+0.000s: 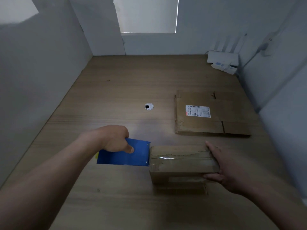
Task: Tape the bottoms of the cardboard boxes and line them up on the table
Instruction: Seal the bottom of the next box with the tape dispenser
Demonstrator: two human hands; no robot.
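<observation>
A small cardboard box (180, 165) stands near the front of the wooden table (116, 90), its closed flaps facing up with clear tape along the seam. My right hand (221, 166) grips the box's right end. My left hand (116, 140) holds a blue tape dispenser (126, 154) whose front edge touches the box's left end at the seam. Further back on the right, a flattened cardboard box (211, 113) with a white shipping label lies flat on the table.
A round cable hole (149, 106) sits in the table's middle. White devices with cables (223, 62) rest in the back right corner. White partition walls close the table on the left, back and right.
</observation>
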